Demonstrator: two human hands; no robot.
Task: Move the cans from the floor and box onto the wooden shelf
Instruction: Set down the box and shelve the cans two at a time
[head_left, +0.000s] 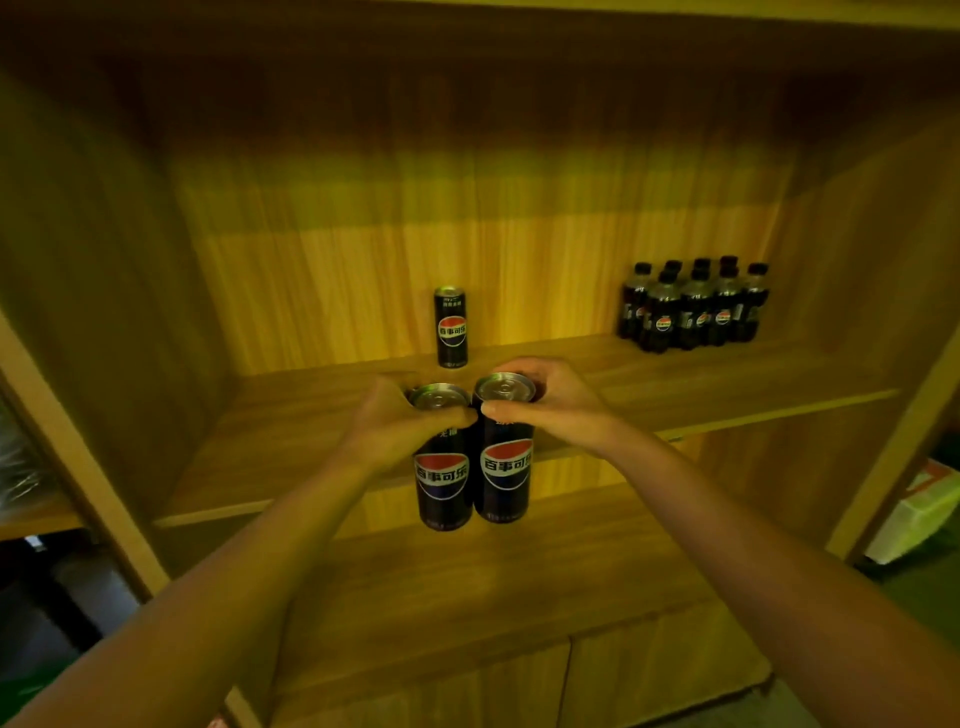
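Observation:
Two tall black cola cans are held side by side in front of the wooden shelf (322, 415). My left hand (400, 421) grips the left can (441, 478) around its top rim. My right hand (550, 400) grips the right can (504, 473) the same way. Both cans hang upright, their bottoms below the shelf's front edge. A third black can (451, 327) stands upright on the shelf board near the back, just behind my hands.
A cluster of several small dark cola bottles (693, 306) stands at the back right of the same shelf board. A lower board (519, 597) lies beneath. A white and green box (919, 514) sits outside the cabinet at right.

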